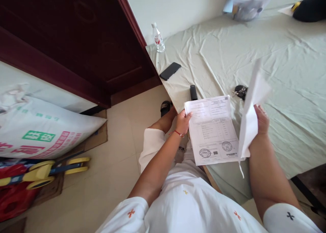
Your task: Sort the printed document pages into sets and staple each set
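My left hand (pixel 182 122) grips the left edge of a stack of printed papers (pixel 212 131), thumb on top. The front sheet has text, a table and two round or oval stamps near its bottom. At the right, my right hand (pixel 261 119) is closed around white folded sheets (pixel 249 121) that stand up almost edge-on and blur at the top. A thin white strip hangs from their lower end. Whether these sheets are joined to the stack I cannot tell. Just behind the papers lie a small black object (pixel 193 92) and a bunch of keys (pixel 240 91).
A pale green cloth (pixel 285 73) covers the table. On it are a black phone (pixel 170 71), a water bottle (pixel 158 38), a plastic container (pixel 247 7) and a black item (pixel 310 7). A large white sack (pixel 46 127) and a yellow wheeled toy (pixel 43 173) sit left.
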`<state>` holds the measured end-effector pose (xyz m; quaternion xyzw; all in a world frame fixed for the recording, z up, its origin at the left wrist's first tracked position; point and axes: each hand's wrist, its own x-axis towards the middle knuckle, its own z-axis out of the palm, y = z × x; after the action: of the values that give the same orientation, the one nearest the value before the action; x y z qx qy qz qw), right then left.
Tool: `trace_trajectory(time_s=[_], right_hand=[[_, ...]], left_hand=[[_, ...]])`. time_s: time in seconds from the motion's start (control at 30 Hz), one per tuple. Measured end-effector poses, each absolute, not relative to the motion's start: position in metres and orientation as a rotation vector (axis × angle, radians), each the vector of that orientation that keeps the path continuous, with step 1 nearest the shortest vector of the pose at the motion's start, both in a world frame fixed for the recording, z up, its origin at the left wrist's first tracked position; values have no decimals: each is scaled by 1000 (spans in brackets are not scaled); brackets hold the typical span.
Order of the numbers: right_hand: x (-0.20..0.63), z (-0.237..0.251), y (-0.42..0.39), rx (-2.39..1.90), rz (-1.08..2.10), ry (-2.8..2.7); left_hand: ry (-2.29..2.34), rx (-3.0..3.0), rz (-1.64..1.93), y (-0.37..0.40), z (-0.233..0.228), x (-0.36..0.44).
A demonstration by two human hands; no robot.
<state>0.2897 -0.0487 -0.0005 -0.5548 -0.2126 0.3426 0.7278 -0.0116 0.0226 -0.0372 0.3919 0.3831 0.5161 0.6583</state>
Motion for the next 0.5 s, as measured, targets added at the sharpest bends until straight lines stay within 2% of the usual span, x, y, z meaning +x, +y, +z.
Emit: trace_trajectory(time_s=[0.23, 0.5], right_hand=[[261, 0, -46, -1286, 867, -676], [263, -12, -40, -1470, 792, -844]], left_hand=[[896, 902, 1160, 23, -33, -13], [887, 856, 1186, 21, -27, -10]])
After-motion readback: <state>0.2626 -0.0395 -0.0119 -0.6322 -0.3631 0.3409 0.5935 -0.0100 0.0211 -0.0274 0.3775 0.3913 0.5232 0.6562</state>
